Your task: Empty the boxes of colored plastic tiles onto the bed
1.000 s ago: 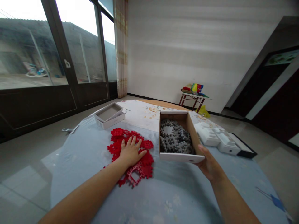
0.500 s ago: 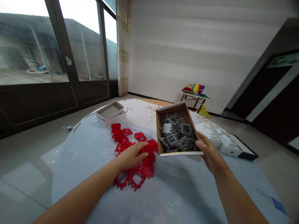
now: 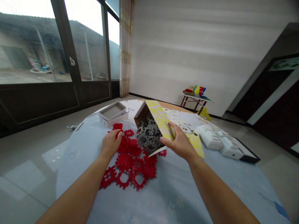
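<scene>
My right hand [image 3: 181, 143] grips the side of a cardboard box [image 3: 158, 116] with a yellow and white print. The box is tipped steeply to the left, its mouth facing the pile. Grey toothed plastic building pieces [image 3: 149, 135] are heaped in its lower part. Below and left of it, red toothed building pieces [image 3: 125, 160] lie spread on the cloth, some with round or window-like openings. My left hand [image 3: 111, 143] is at the pile's left edge, fingers curled over a red piece, which is mostly hidden.
A yellow box lid with a cartoon face [image 3: 189, 129] lies behind my right hand. White boxes [image 3: 210, 137] stand at right, a shallow grey-lined box [image 3: 113, 112] at back left. A blue-tagged item [image 3: 280, 209] lies at the cloth's right edge [image 3: 268, 183].
The box has swung left over the red pieces and tipped over, showing its yellow side. My left hand has moved left and back from the pile's middle, uncovering more red pieces.
</scene>
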`<state>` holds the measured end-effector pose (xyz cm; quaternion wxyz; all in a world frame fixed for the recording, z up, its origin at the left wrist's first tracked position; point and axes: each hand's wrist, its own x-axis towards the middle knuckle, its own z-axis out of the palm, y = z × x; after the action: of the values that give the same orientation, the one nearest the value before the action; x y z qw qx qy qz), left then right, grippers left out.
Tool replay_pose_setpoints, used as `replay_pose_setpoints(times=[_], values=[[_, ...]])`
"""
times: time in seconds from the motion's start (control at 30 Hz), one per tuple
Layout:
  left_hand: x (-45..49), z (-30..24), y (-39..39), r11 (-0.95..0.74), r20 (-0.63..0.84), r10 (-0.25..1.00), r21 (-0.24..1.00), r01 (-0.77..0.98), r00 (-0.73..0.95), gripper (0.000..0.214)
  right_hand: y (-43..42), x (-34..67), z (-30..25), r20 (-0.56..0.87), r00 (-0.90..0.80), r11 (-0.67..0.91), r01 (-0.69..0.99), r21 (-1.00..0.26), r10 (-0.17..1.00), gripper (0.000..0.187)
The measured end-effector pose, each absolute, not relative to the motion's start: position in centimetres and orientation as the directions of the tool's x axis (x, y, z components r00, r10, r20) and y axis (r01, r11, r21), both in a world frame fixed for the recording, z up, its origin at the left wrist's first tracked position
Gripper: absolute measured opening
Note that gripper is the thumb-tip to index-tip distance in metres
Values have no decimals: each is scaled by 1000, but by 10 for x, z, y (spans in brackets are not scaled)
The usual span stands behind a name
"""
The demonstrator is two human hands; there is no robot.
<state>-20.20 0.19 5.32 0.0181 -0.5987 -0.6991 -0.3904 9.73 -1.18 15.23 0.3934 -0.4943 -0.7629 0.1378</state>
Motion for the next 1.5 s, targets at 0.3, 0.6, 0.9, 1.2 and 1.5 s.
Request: replay_pose_setpoints(times=[0.3, 0.6, 0.9, 1.2, 1.5], values=[[-212, 42, 4, -17, 471, 819, 591, 806, -328, 47, -14, 74, 157, 581, -346, 607, 716, -345, 737, 78], [-210, 41, 5, -18, 436, 848, 591, 807, -300, 46, -19, 89, 161, 682, -341, 597, 783, -174, 646, 81], [-209, 44, 3, -19, 430, 857, 576, 817, -283, 44, -13, 115, 164, 711, -420, 637, 769, -51, 564, 78], [-208, 44, 2, -3, 428, 854, 573, 820, -297, 42, 16, 149, 149, 646, 191, 494, 499, -712, 739, 80], [-212, 41, 6, -19, 444, 850, 561, 828, -282, 42, 40, 157, 125, 133, 272, 184, -175, -967, 953, 56]])
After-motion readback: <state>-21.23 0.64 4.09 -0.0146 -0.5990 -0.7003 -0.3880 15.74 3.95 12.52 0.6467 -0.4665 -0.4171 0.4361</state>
